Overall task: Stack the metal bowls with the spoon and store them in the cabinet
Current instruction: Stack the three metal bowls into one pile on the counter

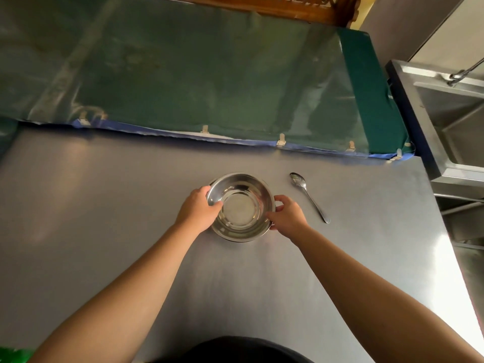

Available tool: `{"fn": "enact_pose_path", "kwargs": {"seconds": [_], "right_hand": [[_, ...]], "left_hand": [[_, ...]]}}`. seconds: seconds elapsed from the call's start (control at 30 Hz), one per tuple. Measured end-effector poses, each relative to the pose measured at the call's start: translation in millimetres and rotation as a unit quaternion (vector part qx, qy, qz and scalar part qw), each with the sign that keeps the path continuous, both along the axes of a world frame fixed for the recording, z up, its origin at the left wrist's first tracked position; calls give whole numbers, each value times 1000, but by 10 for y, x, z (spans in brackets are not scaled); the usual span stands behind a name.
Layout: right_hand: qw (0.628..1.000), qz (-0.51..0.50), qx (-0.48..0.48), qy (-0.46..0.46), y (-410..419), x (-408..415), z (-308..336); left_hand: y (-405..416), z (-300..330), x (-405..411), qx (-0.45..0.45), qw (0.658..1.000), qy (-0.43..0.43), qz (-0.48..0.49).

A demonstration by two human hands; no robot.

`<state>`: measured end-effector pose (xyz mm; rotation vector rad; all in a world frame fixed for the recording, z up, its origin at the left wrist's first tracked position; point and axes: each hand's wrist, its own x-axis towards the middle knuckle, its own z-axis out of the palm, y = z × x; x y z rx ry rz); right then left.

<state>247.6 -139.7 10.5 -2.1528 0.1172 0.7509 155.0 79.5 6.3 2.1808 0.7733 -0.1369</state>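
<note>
Both hands, left (199, 208) and right (287, 218), gripping rim of round shiny metal bowls (241, 206), stacked on grey steel table (104, 205); long metal spoon (309, 195) near, right side.

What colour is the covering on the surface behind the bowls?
Dark green covering under clear plastic, with a blue edge strip; the head view shows it plainly.

Left hand (199, 208) and right hand (287, 217) grip rim of metal bowls (241, 206), nested, on steel table (104, 205). Spoon (309, 196) lies just right, apart.
</note>
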Motion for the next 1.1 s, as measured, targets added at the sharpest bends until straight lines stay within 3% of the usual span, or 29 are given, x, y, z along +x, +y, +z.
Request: {"fn": "enact_pose_path", "kwargs": {"seconds": [0.43, 0.57, 1.1], "right_hand": [[992, 65, -109, -30, 216, 146, -141], [991, 75, -111, -20, 210, 141, -165], [984, 111, -127, -53, -172, 376, -325]], "left_hand": [[123, -196, 106, 19, 1000, 13, -5], [116, -211, 119, 43, 999, 30, -3], [-38, -281, 124, 3, 999, 23, 33]]}}
